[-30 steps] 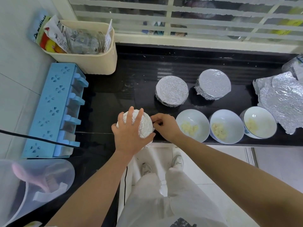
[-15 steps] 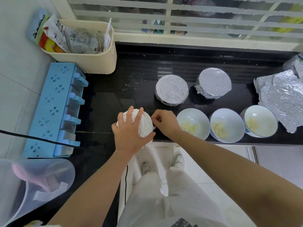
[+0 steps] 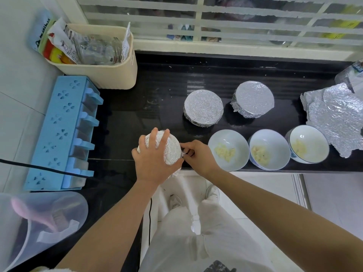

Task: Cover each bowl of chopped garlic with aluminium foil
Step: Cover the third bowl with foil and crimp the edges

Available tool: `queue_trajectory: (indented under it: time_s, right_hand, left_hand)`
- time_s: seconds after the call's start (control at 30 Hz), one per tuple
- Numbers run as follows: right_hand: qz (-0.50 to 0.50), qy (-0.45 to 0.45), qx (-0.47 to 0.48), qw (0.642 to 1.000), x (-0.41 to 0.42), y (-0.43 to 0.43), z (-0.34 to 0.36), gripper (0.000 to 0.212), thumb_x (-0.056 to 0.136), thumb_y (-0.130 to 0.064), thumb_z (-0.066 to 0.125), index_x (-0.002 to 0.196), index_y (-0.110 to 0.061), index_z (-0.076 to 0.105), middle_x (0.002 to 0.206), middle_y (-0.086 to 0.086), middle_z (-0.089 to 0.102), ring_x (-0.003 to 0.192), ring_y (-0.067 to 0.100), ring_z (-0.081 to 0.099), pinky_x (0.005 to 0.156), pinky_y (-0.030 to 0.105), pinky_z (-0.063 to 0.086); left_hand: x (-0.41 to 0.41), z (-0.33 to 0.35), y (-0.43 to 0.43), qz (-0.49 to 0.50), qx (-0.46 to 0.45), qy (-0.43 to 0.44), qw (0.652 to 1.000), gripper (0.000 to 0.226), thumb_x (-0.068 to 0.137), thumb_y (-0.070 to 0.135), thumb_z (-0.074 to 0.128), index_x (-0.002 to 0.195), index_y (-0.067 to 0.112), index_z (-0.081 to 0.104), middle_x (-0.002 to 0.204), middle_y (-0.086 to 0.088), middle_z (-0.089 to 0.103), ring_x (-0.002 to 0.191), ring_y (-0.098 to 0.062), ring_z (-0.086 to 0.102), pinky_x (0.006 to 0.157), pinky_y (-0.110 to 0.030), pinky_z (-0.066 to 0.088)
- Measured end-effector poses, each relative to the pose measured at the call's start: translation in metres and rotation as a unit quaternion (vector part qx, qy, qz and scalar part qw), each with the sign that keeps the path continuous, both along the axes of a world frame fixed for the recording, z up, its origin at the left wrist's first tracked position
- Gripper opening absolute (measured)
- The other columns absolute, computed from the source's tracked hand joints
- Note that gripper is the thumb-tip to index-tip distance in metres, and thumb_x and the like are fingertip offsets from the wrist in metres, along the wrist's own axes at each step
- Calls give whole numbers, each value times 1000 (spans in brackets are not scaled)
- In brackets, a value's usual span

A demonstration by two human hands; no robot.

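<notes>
A foil-wrapped bowl (image 3: 172, 152) sits at the front edge of the black counter (image 3: 137, 107). My left hand (image 3: 153, 160) lies flat on top of it, fingers spread. My right hand (image 3: 196, 156) pinches the foil at the bowl's right side. Two foil-covered bowls stand farther back, one (image 3: 203, 107) in the middle and one (image 3: 253, 100) to its right. Three uncovered white bowls with chopped garlic line the front edge: (image 3: 227, 150), (image 3: 269, 150), (image 3: 308, 144). Loose foil sheets (image 3: 335, 116) lie at the far right.
A blue seasoning rack (image 3: 60, 132) lies along the left wall, with a black cable (image 3: 39, 167) across it. A cream bin (image 3: 102, 71) of packets stands at the back left. A translucent plastic jug (image 3: 35, 222) is at the lower left. A barred window runs behind the counter.
Both hands stay on the foil-wrapped bowl. My right hand's fingers have shifted slightly along the foil at the bowl's right side.
</notes>
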State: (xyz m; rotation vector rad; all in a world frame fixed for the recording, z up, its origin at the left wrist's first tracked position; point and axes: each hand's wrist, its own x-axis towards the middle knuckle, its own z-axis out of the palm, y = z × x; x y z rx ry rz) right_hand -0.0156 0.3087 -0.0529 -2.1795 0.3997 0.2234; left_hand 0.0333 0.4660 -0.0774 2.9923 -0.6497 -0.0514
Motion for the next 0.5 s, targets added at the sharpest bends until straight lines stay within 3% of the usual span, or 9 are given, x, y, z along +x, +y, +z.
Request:
queue_trajectory:
  time_s: [0.17, 0.33, 0.5]
  right_hand:
    - [-24, 11, -25, 999, 6, 3, 7, 35, 77, -2, 60, 99, -26, 75, 70, -7, 70, 70, 9, 62, 71, 32, 54]
    - [-57, 37, -53, 996, 7, 6, 8, 13, 78, -13, 66, 82, -24, 72, 71, -8, 72, 73, 9, 66, 69, 33, 56]
    - [-124, 65, 12, 990, 3, 14, 12, 22, 79, -6, 59, 86, -17, 77, 80, -2, 75, 74, 14, 68, 69, 30, 56]
  left_hand:
    - [0, 0, -1, 2, 5, 6, 1000, 95, 71, 84, 36, 150, 33, 31, 155, -5, 31, 133, -36, 37, 88, -53, 45]
    - [0, 0, -1, 5, 2, 4, 1000, 94, 71, 84, 35, 150, 32, 33, 155, -5, 32, 132, -36, 38, 88, -53, 45]
    - [-1, 1, -1, 5, -4, 2, 1000, 94, 71, 84, 35, 150, 32, 33, 155, -5, 32, 132, -36, 38, 87, -52, 45]
